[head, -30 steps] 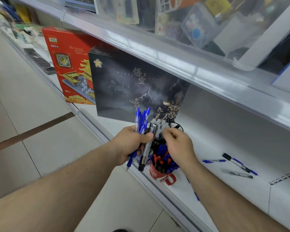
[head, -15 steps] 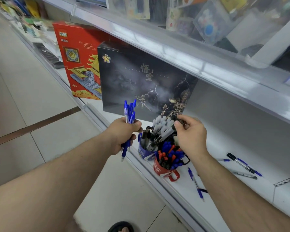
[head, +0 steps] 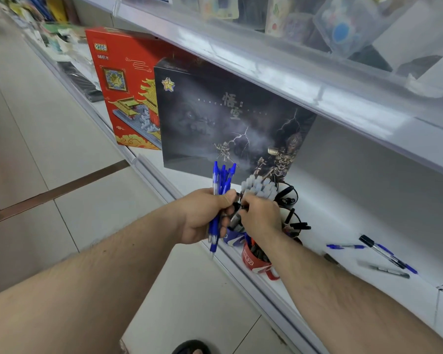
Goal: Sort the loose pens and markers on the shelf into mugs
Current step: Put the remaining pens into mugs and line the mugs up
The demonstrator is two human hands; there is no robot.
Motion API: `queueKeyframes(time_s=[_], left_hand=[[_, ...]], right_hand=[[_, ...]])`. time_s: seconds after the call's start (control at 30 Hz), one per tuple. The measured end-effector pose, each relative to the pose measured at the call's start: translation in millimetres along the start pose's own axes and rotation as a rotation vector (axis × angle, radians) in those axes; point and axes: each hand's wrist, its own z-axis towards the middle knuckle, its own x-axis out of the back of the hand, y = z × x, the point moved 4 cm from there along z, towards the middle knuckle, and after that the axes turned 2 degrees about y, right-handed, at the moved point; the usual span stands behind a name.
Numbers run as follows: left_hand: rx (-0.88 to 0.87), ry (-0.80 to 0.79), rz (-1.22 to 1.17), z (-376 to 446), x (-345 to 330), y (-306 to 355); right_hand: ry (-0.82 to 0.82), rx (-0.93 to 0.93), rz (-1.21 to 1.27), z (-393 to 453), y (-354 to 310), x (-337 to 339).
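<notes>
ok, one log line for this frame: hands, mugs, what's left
left hand: grips blue pens | right hand: pinches marker over mugs | red mug: part filled | loose pens: on shelf

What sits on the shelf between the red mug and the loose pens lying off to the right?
In the head view, only bare white shelf shows between the red mug and the loose pens; the right forearm hides the nearer strip.

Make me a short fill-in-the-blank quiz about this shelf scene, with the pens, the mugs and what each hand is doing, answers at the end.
1. The left hand grips a bundle of ____ pens.
2. The mug nearest the shelf's front edge, below the right hand, is ____ in colour.
3. The loose pens lie on the shelf to the ____ of the mugs.
4. Behind the mugs stands a dark box; the box beside it is ____.

Missing words: blue; red; right; red
</notes>
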Motion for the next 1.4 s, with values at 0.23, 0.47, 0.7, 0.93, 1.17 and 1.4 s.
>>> queueKeyframes(time_s=[0.23,0.47,0.7,0.93,1.17,1.4], left_hand=[[0.036,-0.178,-0.196,1.3,-1.9,1.0],[0.076,-0.29,-0.043,-6.8,-21.2,-2.7],[0.067,-0.315,0.195,-13.3,-69.4,-11.9],[0.064,-0.429,0.313,-26.1,-137.7,-32.7],[0.045,-0.546,0.526,-46.1,-222.8,-47.7],[0.091,-0.595,0.566,-36.7,-299.0,-86.4]], right_hand=[[-0.105,0.128,-0.291,-5.5,9.0,-18.5],[0.117,-0.408,1.16,-31.1,11.2,75.4],[0.08,-0.293,0.956,-84.3,23.5,129.5],[0.166,-0.474,1.089,-132.8,81.5,167.2],[0.14,-0.585,1.013,-182.6,153.5,211.0],[0.151,-0.758,1.001,-224.6,238.6,251.2]])
